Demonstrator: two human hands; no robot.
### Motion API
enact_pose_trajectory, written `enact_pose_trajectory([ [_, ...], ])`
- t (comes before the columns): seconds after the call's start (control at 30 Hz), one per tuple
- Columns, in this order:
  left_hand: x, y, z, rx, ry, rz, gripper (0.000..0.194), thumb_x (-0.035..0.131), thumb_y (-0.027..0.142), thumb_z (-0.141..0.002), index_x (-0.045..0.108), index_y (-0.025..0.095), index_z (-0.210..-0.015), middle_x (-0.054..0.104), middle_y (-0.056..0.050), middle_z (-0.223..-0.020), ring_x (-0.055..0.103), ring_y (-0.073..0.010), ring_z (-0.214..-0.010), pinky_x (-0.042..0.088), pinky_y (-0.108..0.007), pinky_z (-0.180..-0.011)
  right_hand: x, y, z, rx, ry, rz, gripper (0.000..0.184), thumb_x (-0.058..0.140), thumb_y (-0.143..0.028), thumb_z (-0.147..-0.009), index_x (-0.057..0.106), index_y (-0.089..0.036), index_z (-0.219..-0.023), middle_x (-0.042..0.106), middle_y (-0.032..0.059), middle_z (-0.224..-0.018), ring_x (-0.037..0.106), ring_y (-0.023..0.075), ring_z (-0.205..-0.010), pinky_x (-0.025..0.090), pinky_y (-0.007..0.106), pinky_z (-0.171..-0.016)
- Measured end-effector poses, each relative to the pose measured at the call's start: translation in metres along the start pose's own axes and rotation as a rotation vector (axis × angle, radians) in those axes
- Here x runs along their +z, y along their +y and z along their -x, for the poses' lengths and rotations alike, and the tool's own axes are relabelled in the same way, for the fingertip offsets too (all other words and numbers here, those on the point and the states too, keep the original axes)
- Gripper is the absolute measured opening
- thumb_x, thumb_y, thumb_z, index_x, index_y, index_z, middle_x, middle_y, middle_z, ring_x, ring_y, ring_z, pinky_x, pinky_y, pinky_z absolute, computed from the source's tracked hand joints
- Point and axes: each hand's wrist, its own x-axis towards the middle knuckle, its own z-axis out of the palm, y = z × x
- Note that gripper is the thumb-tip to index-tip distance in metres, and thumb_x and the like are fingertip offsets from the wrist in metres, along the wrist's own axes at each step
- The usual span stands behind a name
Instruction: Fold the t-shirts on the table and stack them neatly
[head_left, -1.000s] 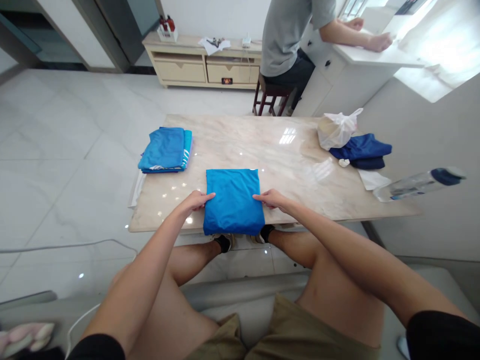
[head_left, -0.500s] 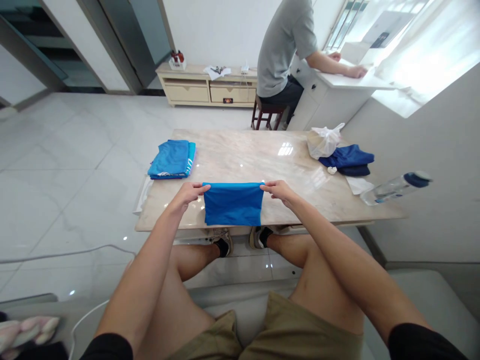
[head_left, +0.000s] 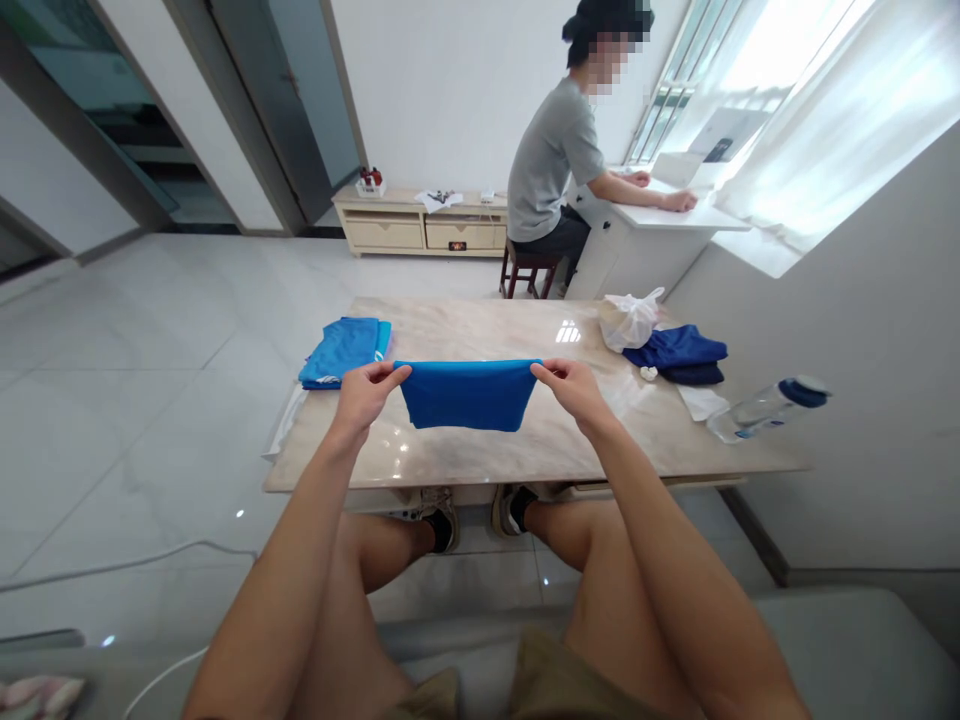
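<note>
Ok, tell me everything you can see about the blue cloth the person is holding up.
The blue cloth is bright, smooth fabric with a slight sheen and no visible print, forming a wide band. The left hand and right hand pinch its top corners, so the top edge runs nearly straight while the lower edge curves. It hangs level above the near part of the marble table, apparently touching only the hands. Its layers cannot be made out.
</note>
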Motion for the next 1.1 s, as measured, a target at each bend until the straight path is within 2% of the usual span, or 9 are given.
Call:
enact_pose_trajectory([
  [0.1, 0.004, -0.002, -0.003, 0.081, 0.008, -0.033, 0.06, 0.091, 0.075, -0.064, 0.08, 0.019, -0.085, 0.076, -0.007, -0.086, 0.069, -0.0252, -0.089, 0.055, -0.036, -0.083, -0.004, 0.004, -0.003, -0.106, 0.057, 0.035, 0.054, 0.081, -0.072, -0.079, 0.081, -0.019, -0.091, 0.065, 0.0024, -0.077, 0.053, 0.0184, -0.072, 0.045, 0.034, -0.068],
  [0.27, 0.01, 0.003, 0.002, 0.378, 0.015, -0.143, 0.042, 0.083, 0.062, -0.083, 0.07, 0.022, -0.082, 0.077, -0.012, -0.122, 0.072, -0.0274, -0.115, 0.056, -0.038, -0.099, -0.011, 0.01, -0.004, -0.318, 0.12, 0.089, 0.046, 0.076, -0.068, -0.088, 0.072, -0.022, -0.084, 0.08, 0.01, -0.107, 0.065, 0.0227, -0.089, 0.051, 0.037, -0.082],
  [0.37, 0.014, 0.004, 0.007, 0.422, -0.07, -0.075, 0.039, 0.077, 0.058, -0.093, 0.062, 0.023, -0.083, 0.078, -0.01, -0.115, 0.072, -0.0251, -0.112, 0.054, -0.038, -0.105, -0.012, 0.009, -0.002, -0.383, 0.104, 0.053, 0.044, 0.073, -0.065, -0.095, 0.066, -0.024, -0.083, 0.081, 0.0083, -0.105, 0.068, 0.0234, -0.094, 0.053, 0.038, -0.087],
  [0.43, 0.017, 0.0, 0.01, 0.382, -0.108, -0.012, 0.043, 0.076, 0.061, -0.093, 0.058, 0.024, -0.084, 0.072, -0.004, -0.091, 0.07, -0.0204, -0.089, 0.056, -0.034, -0.089, -0.012, 0.01, -0.002, -0.4, 0.101, 0.005, 0.048, 0.073, -0.069, -0.095, 0.063, -0.024, -0.082, 0.076, 0.0042, -0.089, 0.067, 0.0216, -0.087, 0.054, 0.037, -0.084],
  [0.53, 0.021, -0.008, 0.01, 0.306, -0.115, 0.034, 0.051, 0.08, 0.068, -0.088, 0.052, 0.025, -0.083, 0.052, 0.004, -0.07, 0.051, -0.0141, -0.063, 0.044, -0.027, -0.061, -0.009, 0.017, -0.003, -0.346, 0.076, -0.071, 0.056, 0.075, -0.078, -0.091, 0.057, -0.026, -0.081, 0.061, -0.002, -0.069, 0.059, 0.0172, -0.069, 0.053, 0.032, -0.068],
  [0.73, 0.035, -0.037, 0.0, 0.08, -0.186, -0.112, 0.052, 0.072, 0.074, -0.087, 0.057, 0.024, -0.089, 0.061, 0.002, -0.075, 0.055, -0.0156, -0.068, 0.045, -0.026, -0.063, 0.004, 0.048, -0.01, -0.02, -0.036, 0.015, 0.051, 0.079, -0.071, -0.092, 0.06, -0.024, -0.091, 0.072, 0.0027, -0.077, 0.066, 0.0187, -0.065, 0.056, 0.029, -0.052],
  [0.9, 0.049, -0.067, -0.009, -0.163, -0.33, -0.605, 0.037, 0.069, 0.06, -0.091, 0.061, 0.023, -0.089, 0.075, -0.005, -0.083, 0.07, -0.022, -0.082, 0.051, -0.03, -0.075, 0.02, 0.092, -0.022, 0.226, -0.108, 0.41, 0.02, 0.075, -0.037, -0.101, 0.067, -0.019, -0.101, 0.08, 0.0091, -0.09, 0.075, 0.019, -0.074, 0.062, 0.03, -0.068],
  [1.0, 0.046, -0.075, -0.009, -0.19, -0.365, -0.749, 0.03, 0.079, 0.05, -0.081, 0.064, 0.024, -0.075, 0.075, -0.009, -0.078, 0.074, -0.0301, -0.091, 0.05, -0.036, -0.084, 0.021, 0.113, -0.028, 0.236, -0.148, 0.579, 0.009, 0.077, -0.026, -0.096, 0.072, -0.018, -0.097, 0.081, 0.0115, -0.093, 0.078, 0.0233, -0.087, 0.061, 0.034, -0.083],
  [1.1, 0.041, -0.076, -0.004, -0.163, -0.499, -0.929, 0.038, 0.078, 0.053, -0.081, 0.065, 0.024, -0.06, 0.077, -0.014, -0.077, 0.076, -0.0372, -0.096, 0.049, -0.04, -0.085, 0.021, 0.127, -0.035, 0.198, -0.187, 0.643, 0.004, 0.073, -0.018, -0.096, 0.077, -0.019, -0.097, 0.082, 0.0143, -0.107, 0.077, 0.0275, -0.106, 0.057, 0.036, -0.095],
])
